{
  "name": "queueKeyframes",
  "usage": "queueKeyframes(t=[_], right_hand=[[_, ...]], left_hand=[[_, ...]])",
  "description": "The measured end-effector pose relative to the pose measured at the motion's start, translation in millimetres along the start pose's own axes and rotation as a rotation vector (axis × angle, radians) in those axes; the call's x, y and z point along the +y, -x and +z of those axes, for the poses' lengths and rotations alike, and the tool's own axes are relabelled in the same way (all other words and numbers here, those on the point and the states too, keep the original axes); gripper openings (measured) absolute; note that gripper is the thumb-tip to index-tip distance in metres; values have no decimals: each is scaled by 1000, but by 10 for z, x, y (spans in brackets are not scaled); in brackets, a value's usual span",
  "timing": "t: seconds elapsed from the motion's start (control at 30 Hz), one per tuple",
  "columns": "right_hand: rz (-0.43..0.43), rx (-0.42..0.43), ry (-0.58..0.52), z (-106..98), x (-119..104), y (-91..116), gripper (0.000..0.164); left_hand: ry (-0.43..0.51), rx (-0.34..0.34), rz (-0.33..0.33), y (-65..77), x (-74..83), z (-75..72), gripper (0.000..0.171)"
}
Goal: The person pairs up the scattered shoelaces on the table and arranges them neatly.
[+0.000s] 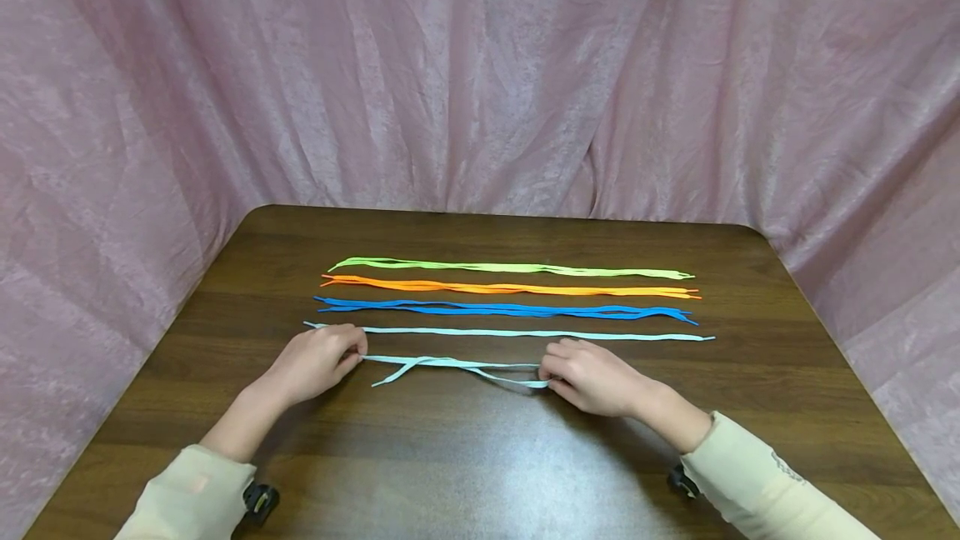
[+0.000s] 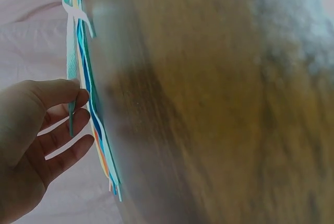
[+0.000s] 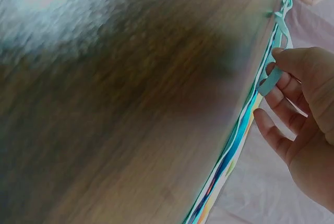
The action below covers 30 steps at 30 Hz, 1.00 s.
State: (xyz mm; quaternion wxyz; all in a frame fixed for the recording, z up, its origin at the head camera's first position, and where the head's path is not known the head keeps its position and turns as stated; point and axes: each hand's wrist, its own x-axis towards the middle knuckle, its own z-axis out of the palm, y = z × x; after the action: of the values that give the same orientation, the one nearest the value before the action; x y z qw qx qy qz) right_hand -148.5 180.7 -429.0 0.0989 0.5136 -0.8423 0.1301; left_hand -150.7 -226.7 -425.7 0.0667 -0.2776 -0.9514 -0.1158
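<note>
A pale mint shoelace (image 1: 442, 362) stretches between the two hands, just above or on the table; its loose tip crosses over and points toward the near side. My left hand (image 1: 318, 361) pinches it by one end, and in the left wrist view the tip (image 2: 71, 122) pokes out below the thumb. With thumb and fingertips, my right hand (image 1: 592, 377) holds the lace where it doubles back; a short fold (image 3: 270, 82) shows there in the right wrist view. Just beyond lies a second mint shoelace (image 1: 487, 332), straight, its left part partly behind the left hand.
Farther back, blue shoelaces (image 1: 510, 310), orange shoelaces (image 1: 517, 287) and yellow-green shoelaces (image 1: 502, 267) lie in roughly parallel rows. All rest on a dark wooden table (image 1: 465, 473) with a glare spot near the front. Pink curtains (image 1: 450, 73) hang around it.
</note>
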Motion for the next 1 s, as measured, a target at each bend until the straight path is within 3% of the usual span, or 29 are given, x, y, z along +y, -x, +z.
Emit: queueKeyframes(t=[0.57,1.0], right_hand=[[70,105,-80,-114,152,149,16],[208,37,-97,-199,260,356,18]], left_hand=[[-3,-10,7,-9,10,6,22],[-4,-34,-11,26,-18,-11,23]])
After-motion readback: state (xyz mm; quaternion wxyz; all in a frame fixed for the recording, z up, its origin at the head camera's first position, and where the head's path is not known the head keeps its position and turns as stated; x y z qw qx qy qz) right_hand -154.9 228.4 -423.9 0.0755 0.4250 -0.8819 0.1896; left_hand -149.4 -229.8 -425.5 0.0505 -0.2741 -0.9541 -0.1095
